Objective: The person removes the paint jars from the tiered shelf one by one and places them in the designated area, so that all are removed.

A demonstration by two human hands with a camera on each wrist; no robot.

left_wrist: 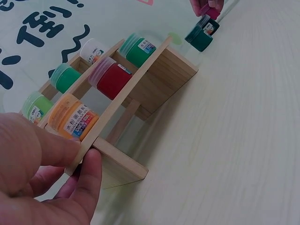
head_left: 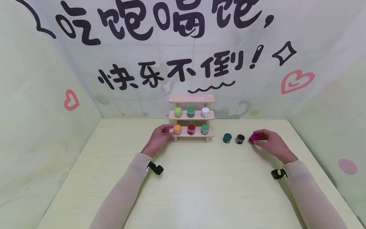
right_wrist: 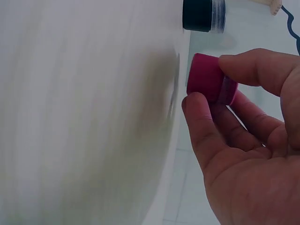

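My left hand (head_left: pixel 158 138) pinches the left end of the lowest tier of a small three-tier wooden stand (left_wrist: pixel 126 105), thumb above and fingers below. Beside that thumb sits an orange paint jar (left_wrist: pixel 72 117); a red jar (left_wrist: pixel 110 78) and a green jar (left_wrist: pixel 137 49) share its tier. On the middle tier are a light green jar (head_left: pixel 178 112), a green jar (head_left: pixel 190 112) and a white jar (head_left: pixel 205 112). To the right, my right hand (head_left: pixel 268 141) grips a magenta paint jar (right_wrist: pixel 206 77) between thumb and fingers. Whether that jar touches the table I cannot tell.
A dark teal jar (head_left: pixel 227 137) and a black jar (head_left: pixel 240 139) stand on the pale table (head_left: pixel 194 184) between the stand and my right hand. The top tier (head_left: pixel 191 98) of the stand bears no jar. A printed cloth wall (head_left: pixel 154 47) rises behind the table.
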